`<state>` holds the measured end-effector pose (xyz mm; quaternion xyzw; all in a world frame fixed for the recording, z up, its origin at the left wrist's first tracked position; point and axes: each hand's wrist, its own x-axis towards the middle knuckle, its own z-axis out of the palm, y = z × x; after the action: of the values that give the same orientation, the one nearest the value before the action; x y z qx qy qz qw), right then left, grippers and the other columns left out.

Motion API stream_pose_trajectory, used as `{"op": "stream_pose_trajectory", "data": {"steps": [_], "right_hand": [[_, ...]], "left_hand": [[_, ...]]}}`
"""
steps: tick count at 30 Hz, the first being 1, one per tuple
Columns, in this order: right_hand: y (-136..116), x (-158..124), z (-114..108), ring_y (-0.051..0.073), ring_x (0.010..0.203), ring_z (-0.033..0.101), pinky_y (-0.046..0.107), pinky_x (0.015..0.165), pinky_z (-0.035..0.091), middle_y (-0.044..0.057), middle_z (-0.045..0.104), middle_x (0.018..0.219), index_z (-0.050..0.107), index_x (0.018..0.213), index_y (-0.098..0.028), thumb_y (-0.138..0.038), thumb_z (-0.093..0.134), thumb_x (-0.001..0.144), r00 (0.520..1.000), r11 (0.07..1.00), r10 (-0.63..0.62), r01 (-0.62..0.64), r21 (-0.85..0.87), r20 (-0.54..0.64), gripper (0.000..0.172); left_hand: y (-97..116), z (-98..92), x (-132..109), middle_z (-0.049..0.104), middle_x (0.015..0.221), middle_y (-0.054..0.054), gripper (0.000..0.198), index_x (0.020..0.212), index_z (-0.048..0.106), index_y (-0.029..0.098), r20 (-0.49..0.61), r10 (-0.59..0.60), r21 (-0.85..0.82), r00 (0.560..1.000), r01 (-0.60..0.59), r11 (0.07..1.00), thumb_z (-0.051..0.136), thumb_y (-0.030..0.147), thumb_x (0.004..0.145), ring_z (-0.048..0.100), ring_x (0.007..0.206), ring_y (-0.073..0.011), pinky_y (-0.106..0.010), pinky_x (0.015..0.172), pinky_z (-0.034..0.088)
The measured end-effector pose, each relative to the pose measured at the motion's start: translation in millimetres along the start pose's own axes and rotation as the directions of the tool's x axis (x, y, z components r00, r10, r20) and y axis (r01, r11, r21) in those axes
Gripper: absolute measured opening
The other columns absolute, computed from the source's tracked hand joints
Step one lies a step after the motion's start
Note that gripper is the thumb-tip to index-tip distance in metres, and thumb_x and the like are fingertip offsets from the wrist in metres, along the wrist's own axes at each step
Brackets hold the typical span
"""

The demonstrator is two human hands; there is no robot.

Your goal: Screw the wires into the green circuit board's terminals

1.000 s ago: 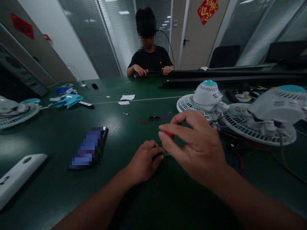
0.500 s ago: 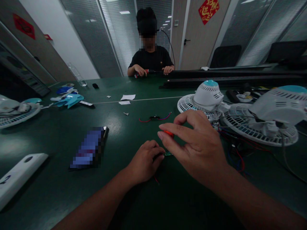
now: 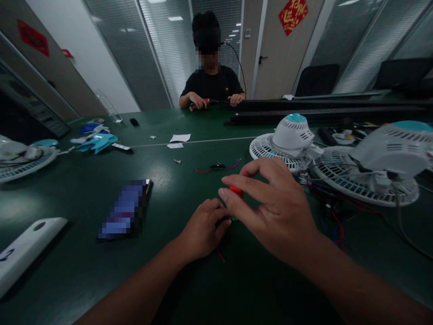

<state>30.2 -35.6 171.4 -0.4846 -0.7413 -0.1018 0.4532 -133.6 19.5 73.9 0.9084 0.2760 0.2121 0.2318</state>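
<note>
On a green counter (image 3: 81,271), well in from its far edge, the left hand (image 3: 204,230) pinches a small green circuit board (image 3: 234,218), mostly covered. Just above it, the right hand (image 3: 275,201) grips a red piece (image 3: 236,190) between thumb and fingers. Should the left pinch loosen, the board could skid; a slip of the red piece might scratch it. The board's visible strip seems to run left to right, along the far edge, both ends hidden. Which way the red piece points cannot be told.
</note>
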Motion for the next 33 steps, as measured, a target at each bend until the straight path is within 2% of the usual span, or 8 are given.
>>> {"op": "stream_pose_trajectory", "data": {"steps": [3,10,18,22,25,30,33], "right_hand": [[0.7,0.0,0.8,0.021,0.081,0.054,0.04,0.072,0.041,0.008,0.061,0.083,0.075,0.092,-0.018,-0.033,0.065,0.085,1.0,1.0,-0.003,0.003,0.008,-0.01,0.019],[1.9,-0.9,0.1,0.021,0.081,0.054,0.039,0.071,0.041,0.007,0.062,0.084,0.075,0.094,-0.018,-0.024,0.063,0.086,1.0,1.0,-0.004,0.004,-0.028,0.0,0.015],[1.7,-1.3,-1.4,0.021,0.076,0.054,0.038,0.066,0.041,0.007,0.061,0.079,0.074,0.098,-0.016,-0.021,0.062,0.085,1.0,0.999,-0.005,0.004,-0.038,-0.021,0.018],[-1.0,0.5,-2.4,0.023,0.078,0.056,0.04,0.07,0.043,0.007,0.062,0.08,0.07,0.105,-0.014,-0.022,0.065,0.083,1.0,0.999,0.027,-0.027,-0.041,-0.012,0.024],[-2.1,2.1,-2.4,0.024,0.08,0.058,0.042,0.073,0.044,0.007,0.065,0.081,0.066,0.099,-0.013,-0.022,0.066,0.081,0.999,0.999,0.035,-0.035,-0.022,-0.022,0.02],[-1.9,2.2,-1.6,0.023,0.078,0.058,0.04,0.071,0.043,0.006,0.065,0.078,0.062,0.083,-0.018,-0.024,0.064,0.081,0.999,0.998,0.049,-0.05,-0.041,-0.006,0.006],[-2.0,1.7,-1.5,0.022,0.077,0.058,0.039,0.071,0.043,0.005,0.065,0.077,0.063,0.081,-0.019,-0.023,0.063,0.081,0.999,0.998,0.054,-0.054,-0.03,-0.007,0.004]], "left_hand": [[-0.6,0.2,-0.5,0.061,0.111,-0.009,0.019,0.103,0.064,0.018,-0.014,0.014,0.01,1.0,-0.014,1.0,0.054,0.012,0.088,0.057,0.106,-0.0265,-0.046,0.094,0.048],[1.2,-1.7,1.3,0.062,0.093,-0.007,0.013,0.096,0.066,0.019,0.0,0.001,0.04,1.0,-0.001,0.999,0.056,0.015,0.088,0.057,0.104,-0.0269,-0.047,0.094,0.047],[2.0,-2.3,1.1,0.062,0.095,-0.007,0.015,0.098,0.067,0.019,-0.002,-0.009,0.032,1.0,0.009,0.999,0.057,0.014,0.088,0.058,0.1,-0.0259,-0.046,0.091,0.049],[2.8,-3.4,1.7,0.062,0.098,-0.007,0.016,0.099,0.066,0.019,0.009,-0.016,0.028,1.0,0.016,0.999,0.056,0.014,0.088,0.057,0.098,-0.0249,-0.044,0.089,0.049],[3.2,-4.1,1.8,0.062,0.1,-0.008,0.016,0.099,0.065,0.018,0.016,-0.012,0.011,1.0,0.012,1.0,0.056,0.014,0.088,0.057,0.098,-0.025,-0.044,0.089,0.049],[2.9,-3.9,1.9,0.061,0.096,-0.007,0.016,0.099,0.065,0.019,0.014,-0.022,0.001,1.0,0.022,1.0,0.056,0.014,0.087,0.057,0.098,-0.0249,-0.044,0.09,0.049],[2.9,-3.6,2.1,0.061,0.095,-0.007,0.015,0.098,0.065,0.018,0.012,-0.02,0.004,1.0,0.019,1.0,0.056,0.014,0.087,0.057,0.098,-0.025,-0.043,0.089,0.05]]}}
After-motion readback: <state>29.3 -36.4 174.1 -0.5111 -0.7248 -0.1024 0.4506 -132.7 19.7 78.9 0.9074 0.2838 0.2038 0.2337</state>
